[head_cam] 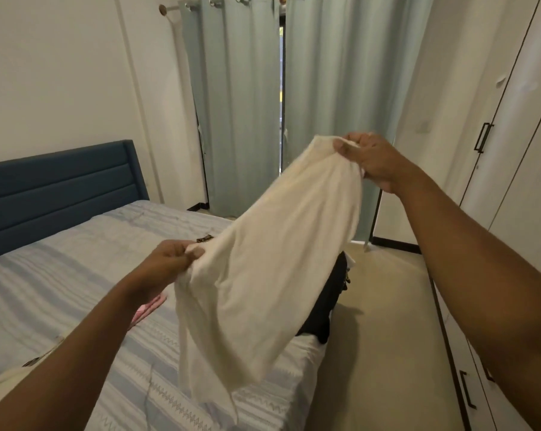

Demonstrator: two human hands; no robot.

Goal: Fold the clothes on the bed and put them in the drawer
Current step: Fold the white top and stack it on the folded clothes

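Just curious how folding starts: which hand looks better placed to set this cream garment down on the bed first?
Probably the left hand: it pinches the cream garment low over the striped bedspread. The right hand grips the other end raised high, in front of the curtain.

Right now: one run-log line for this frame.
left hand: pinches white garment | right hand: grips its far end | garment: hanging over bed, unfolded | black clothes: on bed
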